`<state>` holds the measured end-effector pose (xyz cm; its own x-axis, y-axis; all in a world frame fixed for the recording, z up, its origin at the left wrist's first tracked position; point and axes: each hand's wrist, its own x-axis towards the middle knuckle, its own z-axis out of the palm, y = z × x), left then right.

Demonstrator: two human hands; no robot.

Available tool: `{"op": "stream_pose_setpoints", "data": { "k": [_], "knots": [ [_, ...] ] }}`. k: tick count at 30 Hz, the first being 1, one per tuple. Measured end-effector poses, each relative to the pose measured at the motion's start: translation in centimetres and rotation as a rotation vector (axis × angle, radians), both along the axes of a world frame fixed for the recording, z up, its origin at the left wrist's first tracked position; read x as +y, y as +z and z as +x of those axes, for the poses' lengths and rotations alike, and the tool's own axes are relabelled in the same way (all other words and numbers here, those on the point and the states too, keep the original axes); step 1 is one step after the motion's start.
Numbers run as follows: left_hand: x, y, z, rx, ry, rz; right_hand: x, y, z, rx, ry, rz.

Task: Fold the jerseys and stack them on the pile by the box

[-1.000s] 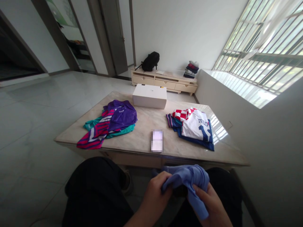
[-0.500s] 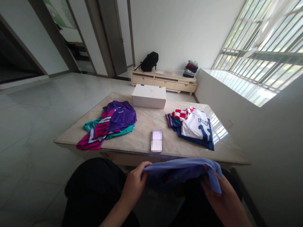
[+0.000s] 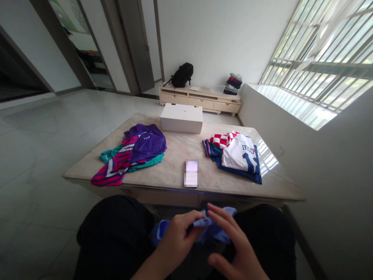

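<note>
A blue-violet garment (image 3: 217,229) hangs bunched between my knees, below the table's front edge. My left hand (image 3: 182,233) pinches a fold of it between thumb and fingers. Beside that fold is my right hand (image 3: 231,235), its fingers stretched out and apart from the thumb; the fingertips lie near or against the cloth. Part of the garment is hidden behind both hands. Straight ahead on the table, a phone-like rectangle (image 3: 191,174) with a blurred-out face lies close to the front edge.
On the marble-topped table (image 3: 171,155), purple, striped and teal jerseys (image 3: 147,144) lie heaped at left. Folded jerseys (image 3: 240,153) are stacked at right. A white box (image 3: 181,118) stands at the back. Behind it, a low cabinet (image 3: 201,102) carries a black backpack (image 3: 182,74) and stacked clothes (image 3: 233,83).
Both hands have come together in the middle. The garment, earlier stretched wide between them, is now gathered and lower. My right hand has loosened from its edge and opened.
</note>
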<state>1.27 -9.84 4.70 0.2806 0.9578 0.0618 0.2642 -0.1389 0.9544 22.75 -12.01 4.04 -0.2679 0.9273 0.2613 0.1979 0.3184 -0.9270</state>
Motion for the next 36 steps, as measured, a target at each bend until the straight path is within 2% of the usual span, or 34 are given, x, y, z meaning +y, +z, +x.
{"op": "stream_pose_setpoints", "data": {
  "k": [2,4,8,12,18,22,25,29,32,36],
  "knots": [
    [-0.4,0.9,0.6,0.006,-0.03,-0.048,0.2,0.0,-1.4,-0.088,0.05,0.073],
    [-0.6,1.0,0.6,0.016,-0.022,-0.095,0.6,0.1,-2.1,-0.107,0.001,0.063],
    [-0.8,-0.5,-0.1,-0.077,-0.013,-0.212,1.3,0.7,-2.2,-0.19,0.022,0.015],
    [-1.2,-1.6,-0.9,-0.153,-0.016,-0.294,1.5,1.1,-2.0,-0.24,0.028,0.04],
    [-0.9,-1.3,-3.9,0.197,-0.245,-0.285,1.8,1.7,-0.4,-0.253,-0.199,0.151],
    [0.1,-1.7,-6.8,0.333,-0.29,-0.274,2.6,2.4,1.8,-0.282,-0.332,0.195],
    [0.8,-1.5,-8.3,0.354,-0.25,-0.267,3.1,2.5,3.2,-0.322,-0.392,0.223],
    [0.9,-1.0,-8.8,0.285,-0.143,-0.2,3.4,2.2,4.3,-0.354,-0.411,0.252],
    [0.7,-1.3,-8.5,0.306,-0.002,-0.083,3.3,2.1,4.5,-0.366,-0.416,0.265],
    [0.3,-2.4,-7.8,0.394,0.205,0.056,3.1,2.2,4.6,-0.375,-0.433,0.294]
  ]
}}
